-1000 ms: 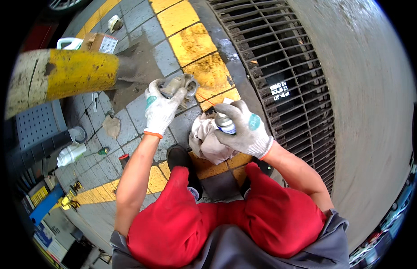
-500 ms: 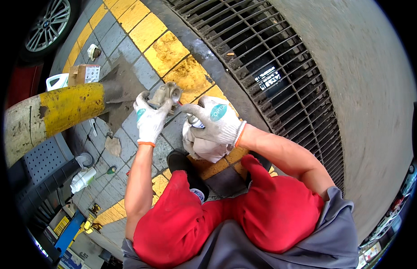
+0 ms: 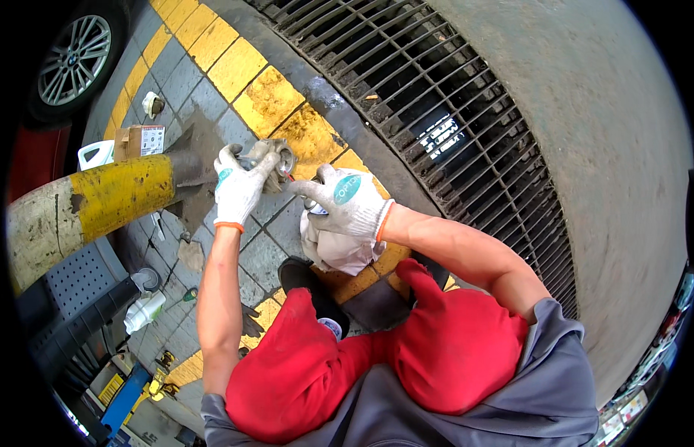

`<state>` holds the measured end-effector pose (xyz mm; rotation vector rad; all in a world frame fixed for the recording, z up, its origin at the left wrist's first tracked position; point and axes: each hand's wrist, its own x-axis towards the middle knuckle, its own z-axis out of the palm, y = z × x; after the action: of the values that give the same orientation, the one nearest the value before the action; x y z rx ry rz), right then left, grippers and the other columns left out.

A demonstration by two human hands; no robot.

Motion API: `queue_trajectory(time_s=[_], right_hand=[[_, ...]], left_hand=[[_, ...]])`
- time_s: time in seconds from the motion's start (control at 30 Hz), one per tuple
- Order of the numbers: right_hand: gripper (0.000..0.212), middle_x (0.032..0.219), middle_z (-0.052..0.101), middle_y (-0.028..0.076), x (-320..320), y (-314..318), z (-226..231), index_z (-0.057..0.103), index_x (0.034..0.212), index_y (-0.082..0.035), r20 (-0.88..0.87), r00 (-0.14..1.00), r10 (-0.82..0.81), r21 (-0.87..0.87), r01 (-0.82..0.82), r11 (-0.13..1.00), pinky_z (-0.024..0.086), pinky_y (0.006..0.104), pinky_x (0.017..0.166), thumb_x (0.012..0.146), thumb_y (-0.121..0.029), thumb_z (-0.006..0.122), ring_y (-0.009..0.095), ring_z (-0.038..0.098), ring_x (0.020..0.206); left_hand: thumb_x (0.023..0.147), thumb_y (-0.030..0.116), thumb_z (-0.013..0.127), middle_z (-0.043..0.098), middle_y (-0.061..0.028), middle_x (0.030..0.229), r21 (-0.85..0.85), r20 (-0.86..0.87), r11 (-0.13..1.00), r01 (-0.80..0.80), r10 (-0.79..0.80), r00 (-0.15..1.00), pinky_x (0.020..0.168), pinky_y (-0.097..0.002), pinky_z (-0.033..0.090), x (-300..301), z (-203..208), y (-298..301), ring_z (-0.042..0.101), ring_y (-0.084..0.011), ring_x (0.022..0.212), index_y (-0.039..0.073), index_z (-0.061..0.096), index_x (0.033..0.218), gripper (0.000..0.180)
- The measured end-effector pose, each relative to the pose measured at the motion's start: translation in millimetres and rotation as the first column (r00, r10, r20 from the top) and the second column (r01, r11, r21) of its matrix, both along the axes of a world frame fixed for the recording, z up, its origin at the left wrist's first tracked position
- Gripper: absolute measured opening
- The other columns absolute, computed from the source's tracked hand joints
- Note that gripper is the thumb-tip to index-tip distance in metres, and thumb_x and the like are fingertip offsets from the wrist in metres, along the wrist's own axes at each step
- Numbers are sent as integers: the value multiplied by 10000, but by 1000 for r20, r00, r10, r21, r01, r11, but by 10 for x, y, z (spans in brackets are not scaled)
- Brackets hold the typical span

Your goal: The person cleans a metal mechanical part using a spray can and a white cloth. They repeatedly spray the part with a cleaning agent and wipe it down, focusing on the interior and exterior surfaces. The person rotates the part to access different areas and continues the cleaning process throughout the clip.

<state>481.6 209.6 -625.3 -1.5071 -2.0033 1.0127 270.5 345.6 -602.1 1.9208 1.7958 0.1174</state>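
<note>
In white knitted gloves with orange cuffs, I hold something in each hand. My left hand (image 3: 240, 186) is closed around a dirty, tan-grey metal part (image 3: 286, 158) with a round opening that faces right. My right hand (image 3: 350, 201) grips a spray can (image 3: 314, 207), mostly hidden by the glove. A thin red straw (image 3: 290, 178) sticks out by its top and points at the metal part, close to its opening. Below the right hand, a whitish cloth or bag (image 3: 338, 247) sits on the tiles between my feet.
A floor drain grating (image 3: 436, 112) runs along the right. At the left, a yellow-and-white bent pipe barrier (image 3: 123, 192) rises from the floor. Behind it stand a cardboard box (image 3: 140, 141) and a white jug (image 3: 96, 154). A white bottle (image 3: 144, 311) lies beside a dark perforated cart (image 3: 82, 277).
Both hands have shifted slightly left with the metal part and the can. The metal part has turned a little in my left hand. A dark glove on the floor now shows beside my left forearm.
</note>
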Motion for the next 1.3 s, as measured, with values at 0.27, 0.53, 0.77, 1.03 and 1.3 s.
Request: queue_trajectory(time_s=[0.27,0.53,0.77,1.03,1.3], right_hand=[[668,1153,625,285,19,71,-57,575,1502,-222,-44,997,-67,10,68,998,592,537,856,872,-280,788,469,706,1031],[660,1176,619,287,81,122,-45,575,1494,-227,-72,992,-104,-19,102,995,591,533,863,872,-264,791,476,697,1039],[689,1143,622,240,103,161,-29,568,1520,-280,-67,982,-174,22,176,984,586,521,853,869,-259,791,446,693,1034],[680,1153,626,232,121,253,-7,569,1525,-340,-35,979,-203,7,203,979,602,510,860,882,-289,786,430,706,1042],[636,1153,626,215,139,268,36,592,1489,-307,-81,966,-244,39,248,968,602,506,880,883,-302,783,421,700,1059]], left_hand=[[840,735,794,571,-280,1412,-22,-119,1000,13,-16,993,1012,-510,564,192,-24,294,684,-457,1213,7,565,1438,969],[829,713,817,530,-334,1467,-6,-119,1000,17,-17,993,1063,-514,542,267,-134,396,650,-488,1269,-1,505,1515,1038],[842,696,811,492,-345,1517,-31,-67,999,14,-16,998,1120,-499,504,306,-150,476,593,-485,1352,-8,441,1568,1076],[870,806,686,524,-370,1521,-72,-77,997,35,-40,996,1167,-486,466,262,-240,752,559,-488,1410,-9,467,1581,1103],[875,819,668,557,-366,1499,-44,-101,998,54,-58,993,1147,-477,486,327,-249,792,598,-477,1377,-23,479,1575,1111]])
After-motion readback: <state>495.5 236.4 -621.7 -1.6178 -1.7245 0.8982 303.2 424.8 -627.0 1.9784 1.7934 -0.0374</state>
